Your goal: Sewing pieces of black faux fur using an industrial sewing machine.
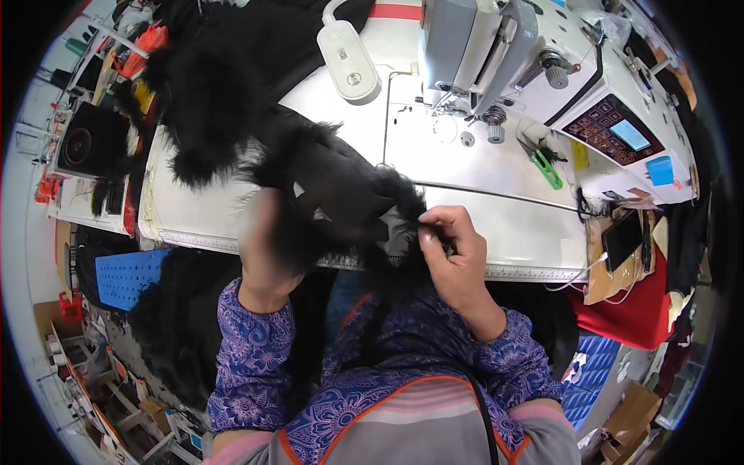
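A black fur-trimmed fabric piece (341, 182) lies over the front of the white sewing table, its dark smooth side partly turned up. My right hand (459, 260) pinches its furry right edge between thumb and fingers. At the left edge of the fur is my left hand (265, 244); it is blurred, and its fingers are partly hidden, so their grip does not show. More black fur (205, 108) stretches away to the far left, joined or heaped with this piece. The sewing machine (473, 54) stands beyond my hands, its needle area apart from the fabric.
Green-handled snips (546, 167) lie right of the needle area. A white lamp or device head (346, 62) hangs over the table. A ruler strip (535, 272) runs along the front edge. At right are a phone (622, 240) with a cable and red cloth (632, 310). A blue perforated board (128, 279) is at left.
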Demonstrator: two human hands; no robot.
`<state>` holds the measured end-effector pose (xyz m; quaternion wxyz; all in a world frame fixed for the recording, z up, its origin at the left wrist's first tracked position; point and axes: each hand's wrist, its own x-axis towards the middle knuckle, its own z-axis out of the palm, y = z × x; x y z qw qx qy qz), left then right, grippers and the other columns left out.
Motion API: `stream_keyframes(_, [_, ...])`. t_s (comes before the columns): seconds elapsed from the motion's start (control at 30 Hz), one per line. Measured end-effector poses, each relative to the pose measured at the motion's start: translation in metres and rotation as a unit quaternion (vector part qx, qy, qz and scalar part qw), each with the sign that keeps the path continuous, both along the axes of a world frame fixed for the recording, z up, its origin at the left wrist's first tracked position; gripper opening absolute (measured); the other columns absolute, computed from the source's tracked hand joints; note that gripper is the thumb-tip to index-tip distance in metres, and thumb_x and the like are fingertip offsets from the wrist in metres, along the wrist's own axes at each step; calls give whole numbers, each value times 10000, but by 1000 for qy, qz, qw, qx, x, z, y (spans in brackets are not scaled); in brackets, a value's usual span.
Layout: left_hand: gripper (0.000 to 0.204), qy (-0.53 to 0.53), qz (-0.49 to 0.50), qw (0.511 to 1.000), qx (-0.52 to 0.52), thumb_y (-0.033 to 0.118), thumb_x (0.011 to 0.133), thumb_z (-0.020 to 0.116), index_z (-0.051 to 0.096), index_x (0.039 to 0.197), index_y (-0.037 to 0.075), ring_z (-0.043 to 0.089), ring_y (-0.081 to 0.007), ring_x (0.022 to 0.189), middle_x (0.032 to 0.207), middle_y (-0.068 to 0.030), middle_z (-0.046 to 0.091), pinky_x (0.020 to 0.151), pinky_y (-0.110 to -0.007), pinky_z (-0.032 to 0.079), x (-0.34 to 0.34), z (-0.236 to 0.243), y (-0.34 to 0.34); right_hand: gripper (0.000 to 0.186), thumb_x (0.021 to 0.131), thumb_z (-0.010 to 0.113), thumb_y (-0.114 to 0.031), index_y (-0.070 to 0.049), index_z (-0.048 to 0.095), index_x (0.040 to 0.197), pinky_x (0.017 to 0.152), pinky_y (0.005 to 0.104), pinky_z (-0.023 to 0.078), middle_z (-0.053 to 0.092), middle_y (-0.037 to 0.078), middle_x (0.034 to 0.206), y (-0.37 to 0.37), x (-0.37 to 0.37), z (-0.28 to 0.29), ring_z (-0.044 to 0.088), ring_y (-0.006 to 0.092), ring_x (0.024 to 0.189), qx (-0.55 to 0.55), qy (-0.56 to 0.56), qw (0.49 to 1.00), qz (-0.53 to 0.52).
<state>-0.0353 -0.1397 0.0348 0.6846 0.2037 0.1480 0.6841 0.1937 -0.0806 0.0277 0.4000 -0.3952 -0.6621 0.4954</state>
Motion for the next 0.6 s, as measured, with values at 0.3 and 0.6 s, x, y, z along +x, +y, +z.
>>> stream_keyframes(0.3, [846,118,-39,990,-66,705,942,302,496,1351,-10,654,-181,922,1212,-147,641,759,-265,518,-19,10,0,116,908,586,1,-13,662,994,647,208,437,650,12,828,11,6,9,535,43,694,48,-41,998,26])
stream_keyframes(0.6, [399,872,130,439,172,126,730,763,657,1091,-8,501,-407,1201,1196,-228,585,1027,-466,404,-18,-7,28,260,906,561,-36,-46,616,1159,630,308,478,665,112,790,21,6,2,631,171,662,43,-51,996,59])
